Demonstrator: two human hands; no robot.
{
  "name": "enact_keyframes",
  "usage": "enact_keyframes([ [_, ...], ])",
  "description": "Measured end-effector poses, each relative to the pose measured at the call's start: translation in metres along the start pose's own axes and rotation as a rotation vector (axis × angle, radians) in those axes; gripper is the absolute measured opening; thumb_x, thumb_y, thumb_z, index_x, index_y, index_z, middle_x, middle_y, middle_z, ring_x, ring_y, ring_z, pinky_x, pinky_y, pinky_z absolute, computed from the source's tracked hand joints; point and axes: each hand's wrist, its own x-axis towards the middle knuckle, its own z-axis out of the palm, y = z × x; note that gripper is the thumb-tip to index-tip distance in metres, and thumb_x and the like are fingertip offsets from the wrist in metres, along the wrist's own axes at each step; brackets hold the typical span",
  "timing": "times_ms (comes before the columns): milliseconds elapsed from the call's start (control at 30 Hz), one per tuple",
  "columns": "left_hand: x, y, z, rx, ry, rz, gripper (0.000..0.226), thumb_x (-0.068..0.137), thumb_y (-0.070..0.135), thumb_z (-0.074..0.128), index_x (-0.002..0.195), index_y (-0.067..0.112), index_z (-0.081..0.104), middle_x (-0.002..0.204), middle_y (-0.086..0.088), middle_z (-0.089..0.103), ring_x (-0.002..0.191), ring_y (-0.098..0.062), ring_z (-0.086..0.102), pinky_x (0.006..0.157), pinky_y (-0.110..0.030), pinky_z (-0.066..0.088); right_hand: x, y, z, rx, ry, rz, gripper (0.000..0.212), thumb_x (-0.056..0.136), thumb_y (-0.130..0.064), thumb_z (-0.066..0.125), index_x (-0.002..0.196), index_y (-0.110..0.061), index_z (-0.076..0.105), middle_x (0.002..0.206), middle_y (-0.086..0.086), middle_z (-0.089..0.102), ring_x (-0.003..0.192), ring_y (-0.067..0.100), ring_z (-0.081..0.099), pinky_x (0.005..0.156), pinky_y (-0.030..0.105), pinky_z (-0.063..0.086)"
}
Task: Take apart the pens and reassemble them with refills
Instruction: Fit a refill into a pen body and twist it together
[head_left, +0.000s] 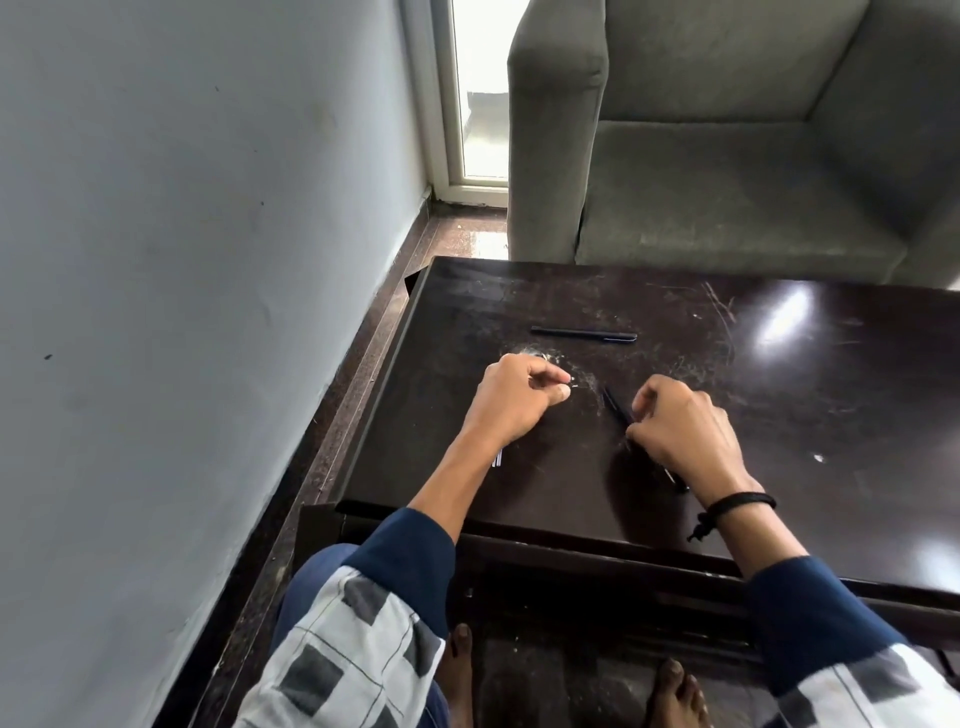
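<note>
My left hand (514, 397) is curled over the dark table (779, 415) and pinches a tiny pale part between thumb and forefinger. A dark pen barrel (617, 404) sticks out toward the upper left of my right hand (683, 431), whose fingers are curled round it; a thin dark tip (678, 480) shows below that wrist. One whole dark pen (584, 335) lies flat farther back on the table, apart from both hands. Thin pale refills (135, 459) (497, 459) peek out beside my left forearm, mostly hidden.
A grey sofa (727, 156) stands right behind the table. A pale wall (182, 260) runs along the left with a narrow floor strip between it and the table's left edge. My bare feet (675, 691) are under the table's front edge.
</note>
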Motion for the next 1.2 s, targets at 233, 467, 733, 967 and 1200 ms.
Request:
enact_keyframes([
  [233,0.001,0.002,0.013,-0.306,-0.067,-0.168,0.022,0.091,0.033,0.075,0.106,0.017,0.076,0.095,-0.004,0.076,0.091,-0.019,0.075,0.086,-0.033,0.062,0.001,-0.02,-0.006,0.367,-0.164,-0.078,0.021,0.075,-0.006,0.076,0.088,-0.022,0.073,0.068,-0.006,0.071,0.063,0.011,0.068,0.063,0.022,0.054],
  [467,-0.002,0.005,0.016,-0.504,-0.064,-0.202,0.017,0.087,0.001,0.074,0.104,0.002,0.074,0.095,-0.012,0.074,0.091,-0.02,0.073,0.085,-0.033,0.062,0.005,-0.025,0.005,0.403,-0.181,-0.179,0.009,0.084,-0.015,0.073,0.083,-0.021,0.067,0.063,0.003,0.07,0.05,0.011,0.065,0.06,0.035,0.057],
  [733,-0.004,0.008,0.017,-0.764,-0.012,-0.3,0.022,0.087,-0.002,0.074,0.108,-0.009,0.071,0.094,-0.013,0.072,0.087,-0.017,0.073,0.078,-0.025,0.062,0.0,-0.029,0.01,0.213,-0.017,-0.29,0.008,0.095,-0.028,0.064,0.102,-0.025,0.064,0.093,-0.005,0.069,0.088,0.021,0.064,0.081,0.037,0.05],
  [967,-0.004,0.009,0.018,-0.654,-0.002,-0.327,0.006,0.088,0.006,0.076,0.091,0.001,0.077,0.086,-0.012,0.077,0.073,-0.015,0.074,0.066,-0.02,0.059,0.0,-0.029,0.009,0.125,-0.032,-0.344,0.011,0.093,-0.026,0.064,0.103,-0.023,0.062,0.097,0.002,0.071,0.093,0.029,0.065,0.08,0.039,0.05],
  [1200,-0.005,0.016,0.015,-0.661,-0.003,-0.298,0.009,0.088,0.004,0.075,0.094,-0.002,0.077,0.082,-0.008,0.075,0.075,-0.012,0.073,0.069,-0.02,0.059,-0.009,-0.035,0.007,0.057,0.064,-0.315,0.013,0.094,-0.033,0.059,0.094,-0.022,0.053,0.093,0.008,0.069,0.085,0.04,0.063,0.067,0.04,0.048],
])
